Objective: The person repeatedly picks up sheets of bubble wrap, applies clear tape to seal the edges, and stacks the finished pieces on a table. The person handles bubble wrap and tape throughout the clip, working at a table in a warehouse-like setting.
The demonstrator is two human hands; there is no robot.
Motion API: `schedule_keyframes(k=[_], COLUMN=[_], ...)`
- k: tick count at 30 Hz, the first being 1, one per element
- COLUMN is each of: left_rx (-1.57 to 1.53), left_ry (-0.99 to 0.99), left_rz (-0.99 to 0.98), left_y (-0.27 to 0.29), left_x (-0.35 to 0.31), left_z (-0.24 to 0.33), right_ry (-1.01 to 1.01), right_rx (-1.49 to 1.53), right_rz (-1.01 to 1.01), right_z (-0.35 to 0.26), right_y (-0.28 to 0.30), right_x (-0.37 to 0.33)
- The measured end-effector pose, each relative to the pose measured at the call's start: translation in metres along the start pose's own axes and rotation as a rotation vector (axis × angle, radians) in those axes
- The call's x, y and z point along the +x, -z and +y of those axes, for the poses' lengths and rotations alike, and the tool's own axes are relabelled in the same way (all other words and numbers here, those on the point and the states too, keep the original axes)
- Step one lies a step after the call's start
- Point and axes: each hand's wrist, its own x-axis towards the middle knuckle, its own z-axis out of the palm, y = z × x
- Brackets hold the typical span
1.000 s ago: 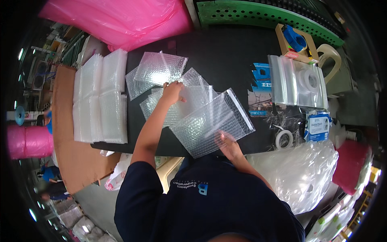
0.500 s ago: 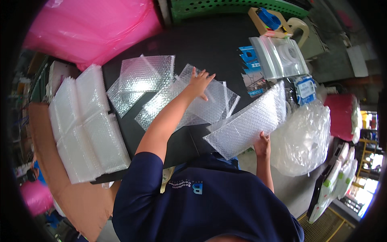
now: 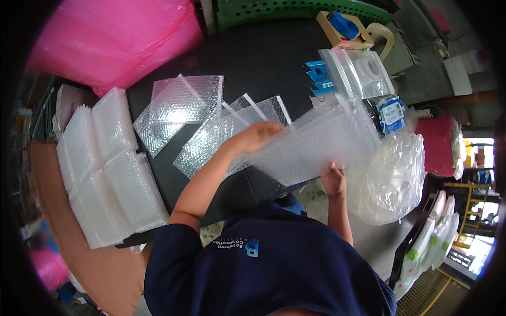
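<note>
My right hand [image 3: 333,180] grips the lower edge of several clear bubble-wrap bags [image 3: 324,141], held tilted above the front right of the black table. My left hand [image 3: 258,136] is closed at the left edge of these bags, its fingers together and somewhat blurred; the fingertips are partly hidden. Beneath my left forearm lie fanned-out loose bubble-wrap bags [image 3: 203,145] with clear strips along their ends. Farther left, two more bubble-wrap bags [image 3: 187,100] overlap on the table.
Stacked bubble-wrap sheets [image 3: 110,168] cover the table's left end. A large pink plastic bundle [image 3: 121,39] stands at the far left. On the right are flat clear bags with a tape roll [image 3: 367,68], a blue-labelled pack [image 3: 391,115], a small cardboard box [image 3: 337,37] and a bulging clear bag [image 3: 387,176].
My left hand has moved from lying spread on the loose bags down to the edge of the held ones, closing its fingers. The held bags have shifted left and turned flatter.
</note>
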Motion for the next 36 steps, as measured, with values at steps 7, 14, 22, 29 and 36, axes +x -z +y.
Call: schedule_keyframes(k=[7,14,22,29,36], left_rx=[0.791,-0.044,0.852,0.276,-0.432], left_ry=[0.298,-0.015,0.448,0.413,-0.153], left_rz=[0.416,-0.082,0.667,0.324,0.322], left_y=[0.0,0.0,0.022,0.057,0.002], left_x=[-0.002,-0.038,-0.063,-0.069,-0.084], left_z=[-0.079,0.03,-0.097,-0.088,0.04], right_ry=[-0.012,-0.184,-0.015,-0.153,-0.104], right_rx=[-0.15,-0.021,-0.159,-0.135,-0.245], right_rz=[-0.07,-0.103,-0.061,-0.161,-0.395], right_z=[-0.037,0.001,-0.017,-0.024,-0.028], right_y=[-0.005,-0.014,-0.037,-0.044,-0.08], right_x=[-0.003,-0.013,0.004,0.005,0.02])
